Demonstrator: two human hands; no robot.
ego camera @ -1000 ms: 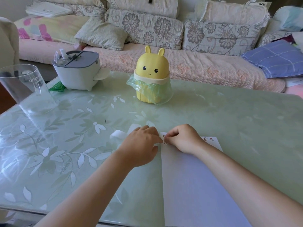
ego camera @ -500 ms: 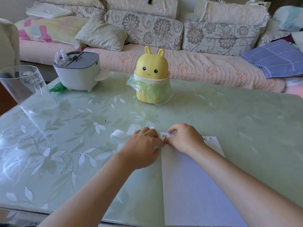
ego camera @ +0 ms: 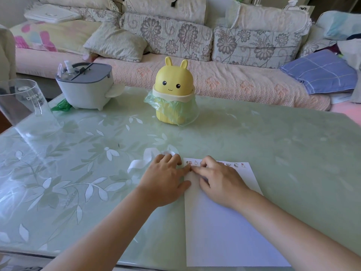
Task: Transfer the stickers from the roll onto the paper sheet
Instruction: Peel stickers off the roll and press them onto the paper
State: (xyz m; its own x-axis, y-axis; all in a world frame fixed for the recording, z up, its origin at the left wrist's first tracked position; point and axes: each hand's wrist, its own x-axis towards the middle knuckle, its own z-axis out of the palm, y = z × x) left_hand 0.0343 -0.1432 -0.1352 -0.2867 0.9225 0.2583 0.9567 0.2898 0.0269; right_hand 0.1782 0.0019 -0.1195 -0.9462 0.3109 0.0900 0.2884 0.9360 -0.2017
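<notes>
On the leaf-patterned green table [ego camera: 273, 143] a yellow rabbit-eared bin [ego camera: 173, 89] lined with a green bag is being supported at the far middle, a grey-lidded white container [ego camera: 84, 90] and a clear cup [ego camera: 23, 106] at the far left, while a folded blue checked cloth [ego camera: 320, 72] is being supported by the floral sofa [ego camera: 224, 83] beyond, at the right.

The scene is lit brightly and evenly by soft daylight, and pale glare is spread over the glossy table [ego camera: 273, 153] at the left. Only faint, soft-edged shadows are cast on the paper sheet [ego camera: 224, 231]. Straight lines are bowed toward the edges by the wide-angle lens.
</notes>
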